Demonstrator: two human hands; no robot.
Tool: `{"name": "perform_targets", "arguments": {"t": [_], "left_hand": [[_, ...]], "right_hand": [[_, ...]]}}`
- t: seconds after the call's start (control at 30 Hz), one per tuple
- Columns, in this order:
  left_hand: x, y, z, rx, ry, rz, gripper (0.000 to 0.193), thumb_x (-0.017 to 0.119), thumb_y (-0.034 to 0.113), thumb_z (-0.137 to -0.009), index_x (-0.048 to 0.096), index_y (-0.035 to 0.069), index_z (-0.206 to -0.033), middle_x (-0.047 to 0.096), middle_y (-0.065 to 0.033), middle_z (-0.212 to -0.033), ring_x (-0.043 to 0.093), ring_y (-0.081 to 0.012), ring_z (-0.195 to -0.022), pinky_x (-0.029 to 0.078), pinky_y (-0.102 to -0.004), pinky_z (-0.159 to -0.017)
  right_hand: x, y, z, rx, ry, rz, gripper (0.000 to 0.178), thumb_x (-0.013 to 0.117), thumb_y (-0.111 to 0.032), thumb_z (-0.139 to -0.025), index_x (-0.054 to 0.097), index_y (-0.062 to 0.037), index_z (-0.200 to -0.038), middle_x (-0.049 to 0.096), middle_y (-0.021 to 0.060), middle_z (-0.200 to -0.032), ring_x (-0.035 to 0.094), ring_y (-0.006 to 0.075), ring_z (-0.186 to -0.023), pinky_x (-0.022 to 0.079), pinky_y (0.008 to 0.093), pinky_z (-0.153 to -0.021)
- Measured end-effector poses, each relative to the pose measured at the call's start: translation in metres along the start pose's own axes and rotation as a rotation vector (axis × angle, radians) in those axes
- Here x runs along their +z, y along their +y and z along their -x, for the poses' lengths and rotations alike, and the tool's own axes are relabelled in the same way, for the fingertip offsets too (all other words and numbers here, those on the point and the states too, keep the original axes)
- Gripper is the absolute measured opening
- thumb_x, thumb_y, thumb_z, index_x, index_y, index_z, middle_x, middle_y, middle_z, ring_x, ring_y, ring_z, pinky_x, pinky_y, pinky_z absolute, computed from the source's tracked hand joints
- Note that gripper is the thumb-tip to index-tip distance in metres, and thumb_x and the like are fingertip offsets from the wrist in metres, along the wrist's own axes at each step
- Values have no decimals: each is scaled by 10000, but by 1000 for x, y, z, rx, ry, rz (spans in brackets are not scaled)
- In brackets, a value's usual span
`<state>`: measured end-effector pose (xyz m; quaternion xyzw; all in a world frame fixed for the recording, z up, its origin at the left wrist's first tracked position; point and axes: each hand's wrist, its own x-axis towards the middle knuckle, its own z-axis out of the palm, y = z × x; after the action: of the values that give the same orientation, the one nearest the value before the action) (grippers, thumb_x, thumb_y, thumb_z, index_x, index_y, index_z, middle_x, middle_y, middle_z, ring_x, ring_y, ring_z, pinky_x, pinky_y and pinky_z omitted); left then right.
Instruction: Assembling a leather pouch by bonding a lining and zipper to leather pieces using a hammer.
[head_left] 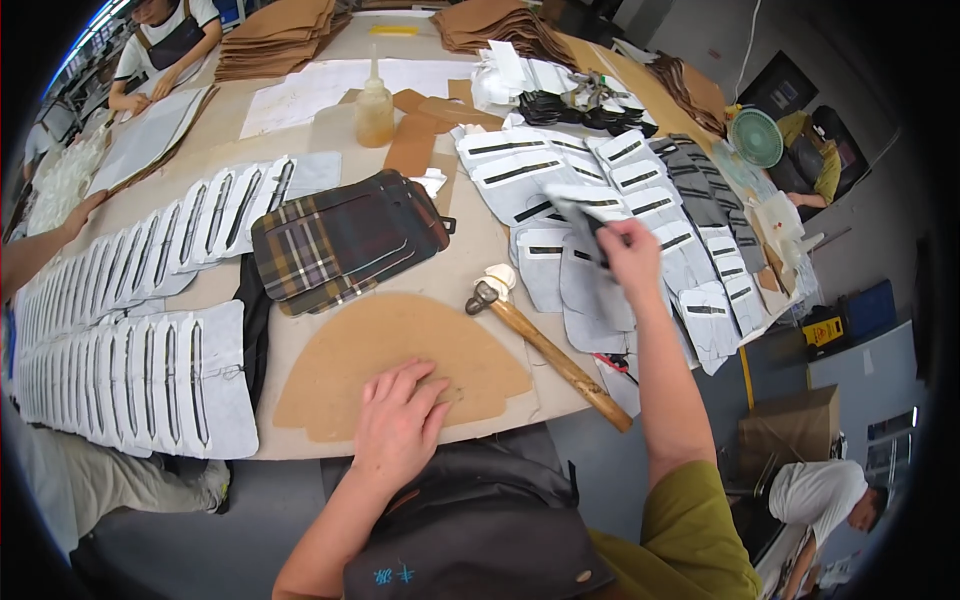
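Observation:
My left hand (400, 418) rests with fingers stretched out on a tan half-round board (400, 340) at the table's near edge. My right hand (632, 255) pinches a grey-white fabric panel (580, 205) with a dark strip, smeared by motion, above the right-hand stacks. Under and around it lie overlapping grey-white panels (650, 180), each with a dark slot. Between my hands a hammer (545, 350) with a wooden handle lies slantwise, its metal head beside a small white roll (498, 278). Plaid fabric panels (350, 240) are stacked beyond the board.
More slotted panels (130, 370) stand in rows at the left. A squeeze bottle (374, 112) of amber liquid is farther back, near brown strips (412, 145). Brown sheets (275, 40) are piled at the far edge. A co-worker's arm (45, 250) reaches in from the left.

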<state>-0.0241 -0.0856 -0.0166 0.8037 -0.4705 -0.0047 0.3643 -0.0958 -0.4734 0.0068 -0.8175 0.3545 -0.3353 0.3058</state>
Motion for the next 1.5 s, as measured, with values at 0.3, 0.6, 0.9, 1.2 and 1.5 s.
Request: {"name": "perform_targets", "arguments": {"t": [0.3,0.6,0.9,1.2,1.5], "left_hand": [[1,-2,-1,22,-8,9,278,733,133,-868,700,71,-1137,625,-90,-1267,565,-298,-1244,423,-452,-1043],[-1,29,-48,90,-110,23,389,709,107,-890,635,35,-1266,602,-126,-1362,554,-317,-1288,420,-454,-1071],[105,40,-144,375,-223,-266,560,607,429,-983,598,-12,-1328,555,-167,-1435,472,-304,-1387,324,-411,-1185],[102,36,-139,303,-228,-168,581,637,447,-960,611,-19,-1306,567,-158,-1416,490,-300,-1361,314,-422,-1197],[6,79,-91,-132,-140,1544,1053,814,340,-893,122,56,-1635,390,-187,-1560,493,-256,-1345,414,-405,-1119]], "right_hand": [[-11,-22,15,-176,-207,-316,114,757,-59,-899,685,-29,-981,745,72,-975,648,96,-870,520,276,-812],[35,-7,40,29,-278,-207,146,774,-119,-883,666,-41,-941,711,50,-800,625,108,-719,501,292,-670],[38,3,36,-108,-188,-259,163,769,-143,-886,667,-32,-949,712,77,-808,641,137,-738,510,304,-675],[-110,2,-32,-65,538,-1063,179,724,-150,-974,642,-49,-1097,707,56,-1054,669,170,-963,551,327,-879],[-39,-131,122,-248,-421,-710,154,665,-19,-953,644,-28,-1106,649,142,-1338,597,185,-1200,477,327,-1003]]}}
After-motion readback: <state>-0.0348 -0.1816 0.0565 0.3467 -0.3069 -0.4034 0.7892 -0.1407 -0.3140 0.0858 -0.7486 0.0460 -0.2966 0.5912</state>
